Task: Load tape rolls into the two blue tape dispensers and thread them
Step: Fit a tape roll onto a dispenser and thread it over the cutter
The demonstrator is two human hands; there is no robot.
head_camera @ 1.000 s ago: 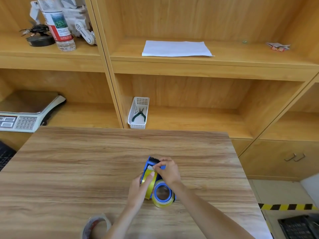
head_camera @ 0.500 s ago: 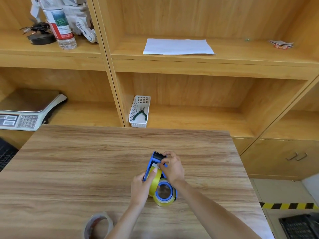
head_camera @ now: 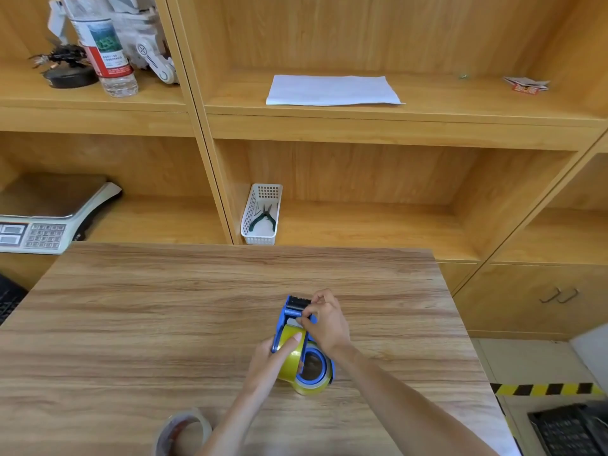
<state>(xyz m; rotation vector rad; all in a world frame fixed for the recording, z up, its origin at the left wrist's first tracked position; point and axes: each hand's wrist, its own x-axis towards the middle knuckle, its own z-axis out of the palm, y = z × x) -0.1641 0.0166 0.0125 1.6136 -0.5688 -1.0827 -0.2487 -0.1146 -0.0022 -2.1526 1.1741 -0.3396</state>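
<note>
- Threading is the step I judge to be in hand: a yellow tape roll [head_camera: 291, 360] already sits on the hub of the blue tape dispenser [head_camera: 297, 327], which lies on the wooden surface [head_camera: 164, 324] right of centre, near my edge.
- My left hand [head_camera: 271, 357] is closed around the roll and the frame's near side, thumb pressed flat on the yellow band, which keeps the roll from spinning freely.
- My right hand [head_camera: 324, 324] is pinched together at the dispenser's neck, just behind the black roller head [head_camera: 298, 302]; I take it to be gripping the loose tape end, though the end itself is too small to make out.
- To do this well, I should keep the tape flat and square to the slot, sticky side away from my fingertips, and let my left thumb ease off only as much as the pull needs.
- My fingers should stay clear of the cutter teeth at the head.
- Count: one blue dispenser in view, though the task names two; I cannot see the second.
- Tape rolls: two, the yellow one loaded and a clear tape roll [head_camera: 182, 434] lying at the near edge, well apart from the dispenser.
- Hands: two, both on the dispenser.
</note>
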